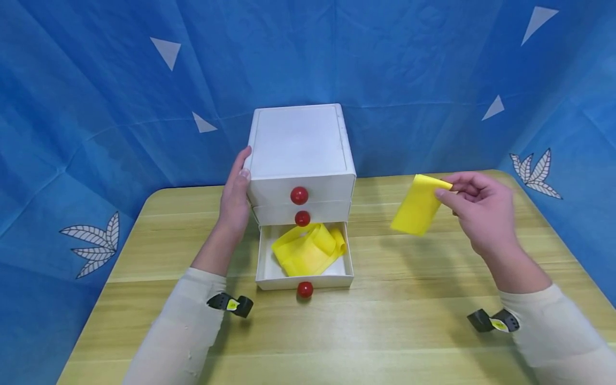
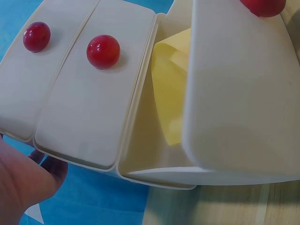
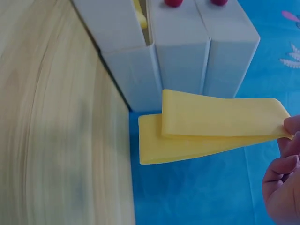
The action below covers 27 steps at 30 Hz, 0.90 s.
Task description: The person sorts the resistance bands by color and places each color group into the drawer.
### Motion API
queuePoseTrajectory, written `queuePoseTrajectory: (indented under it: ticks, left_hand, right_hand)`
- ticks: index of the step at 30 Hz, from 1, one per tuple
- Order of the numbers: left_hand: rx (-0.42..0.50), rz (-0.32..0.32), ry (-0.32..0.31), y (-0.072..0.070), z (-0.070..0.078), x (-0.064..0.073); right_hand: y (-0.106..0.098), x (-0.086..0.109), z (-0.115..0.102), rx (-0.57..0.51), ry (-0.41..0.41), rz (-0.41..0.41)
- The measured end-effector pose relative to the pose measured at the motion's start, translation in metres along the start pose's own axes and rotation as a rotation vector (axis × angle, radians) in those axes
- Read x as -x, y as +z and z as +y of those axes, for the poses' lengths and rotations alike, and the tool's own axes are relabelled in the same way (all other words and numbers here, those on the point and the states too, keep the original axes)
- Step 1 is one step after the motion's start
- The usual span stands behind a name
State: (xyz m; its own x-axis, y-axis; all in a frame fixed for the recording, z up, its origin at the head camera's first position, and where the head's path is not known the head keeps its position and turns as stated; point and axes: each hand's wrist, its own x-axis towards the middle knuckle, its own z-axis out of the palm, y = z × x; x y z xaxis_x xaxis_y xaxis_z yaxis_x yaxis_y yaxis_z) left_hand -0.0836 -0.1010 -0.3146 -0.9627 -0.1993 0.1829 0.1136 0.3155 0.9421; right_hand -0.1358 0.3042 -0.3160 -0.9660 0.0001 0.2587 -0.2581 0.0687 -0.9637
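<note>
A white drawer box [image 1: 300,141] with red round knobs stands on the table, its bottom drawer [image 1: 267,267] pulled out. A loosely folded, crumpled yellow band [image 1: 308,254] lies in that drawer; the left wrist view shows part of the band [image 2: 171,93] behind the drawer front. My left hand [image 1: 236,200] rests against the box's left side, thumb near the front edge, some fingers hidden. To the right of the box, my right hand [image 1: 486,208] pinches another flat, folded yellow band [image 1: 418,206] by one end, above the table. In the right wrist view, this band [image 3: 220,117] hangs in folded layers.
The wooden table [image 1: 385,331] reaches forward to a blue cloth backdrop [image 1: 409,64] with white triangles and leaf prints. The two upper drawers, with an upper knob [image 1: 299,195] and a middle knob [image 1: 302,218], are closed. The open drawer's knob [image 1: 305,290] juts toward the front.
</note>
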Motion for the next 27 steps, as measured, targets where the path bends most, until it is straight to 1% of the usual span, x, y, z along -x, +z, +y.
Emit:
queuePoseTrajectory:
  ticks: [2, 4, 11, 17, 21, 27]
  left_hand:
    - [0.004, 0.001, 0.001, 0.0, 0.0, 0.0]
    - [0.007, 0.003, 0.0, 0.0, 0.0, 0.0]
    - [0.006, 0.003, 0.005, 0.0, -0.001, -0.001]
    - [0.008, 0.004, 0.003, 0.0, -0.001, 0.0]
    - [0.014, 0.006, 0.004, 0.0, -0.001, 0.0]
    - [0.014, 0.005, 0.01, 0.001, -0.002, -0.001]
  right_hand:
    - [0.005, 0.001, -0.002, -0.028, -0.016, -0.011]
    - [0.01, 0.001, -0.005, -0.03, -0.029, -0.021]
    - [0.029, 0.002, -0.012, -0.136, -0.064, -0.061]
    - [0.046, 0.003, -0.017, -0.197, -0.101, -0.087]
    - [0.057, 0.006, -0.022, -0.198, -0.12, -0.104]
    - [0.074, 0.009, -0.026, -0.153, -0.143, -0.106]
